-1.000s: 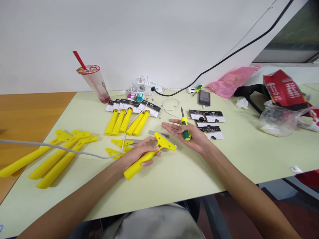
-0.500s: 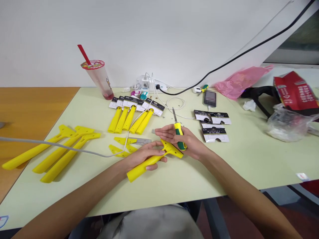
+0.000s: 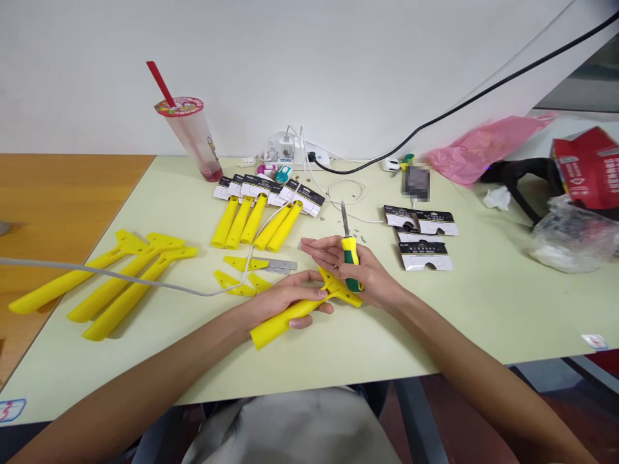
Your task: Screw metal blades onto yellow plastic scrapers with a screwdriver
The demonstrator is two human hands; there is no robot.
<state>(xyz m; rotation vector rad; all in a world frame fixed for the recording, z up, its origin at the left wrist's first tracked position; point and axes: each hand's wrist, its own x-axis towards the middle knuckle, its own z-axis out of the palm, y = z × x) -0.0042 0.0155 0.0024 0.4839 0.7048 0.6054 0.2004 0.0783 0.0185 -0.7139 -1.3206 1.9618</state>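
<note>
My left hand (image 3: pixel 280 298) is wrapped round a yellow plastic scraper (image 3: pixel 275 327), its handle pointing toward the near left and its wide head to the right. In my right hand (image 3: pixel 374 277) a screwdriver (image 3: pixel 351 252) with a yellow and green handle is tucked against the palm, shaft pointing up and away. The fingers of that hand reach out beyond the scraper's head, and something tiny may be at their tips. Beyond my left hand lie loose yellow head pieces (image 3: pixel 232 283) and flat metal blades (image 3: pixel 283 264).
Three yellow scrapers (image 3: pixel 140 283) lie at left, crossed by a grey cable (image 3: pixel 159 283). Several carded yellow handles (image 3: pixel 254 219) lie farther back. A drink cup (image 3: pixel 193 142), a power strip (image 3: pixel 285 149), small screws (image 3: pixel 356 231), black-and-white cards (image 3: pixel 425 256) and a pink bag (image 3: pixel 483 151) are around.
The whole view has shifted slightly, so the table's things sit higher and further right. Both hands keep their holds on the scraper and the screwdriver, with only slight movement.
</note>
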